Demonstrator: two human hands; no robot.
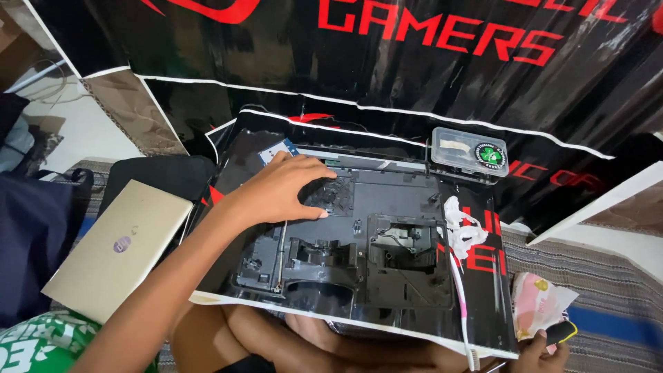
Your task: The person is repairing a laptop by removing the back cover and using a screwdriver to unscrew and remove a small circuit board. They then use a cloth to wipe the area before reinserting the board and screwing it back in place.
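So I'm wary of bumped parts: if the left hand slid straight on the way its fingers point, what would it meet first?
The left hand lies on the opened black laptop chassis, fingers over the round fan. Straight on is bare chassis, then probably the clear plastic box, though depth is unclear.

Under my left hand the opened laptop shell is matt black plastic. It lies on a glossy poster sheet. Far right, the small box is clear plastic.

Opened black laptop chassis lay flat on glossy black poster sheet, inner side up, bays and brackets exposed. Round black fan sat in upper left part of chassis, partly covered. Small black-and-yellow tool stood near lower right corner, held at its lower end.
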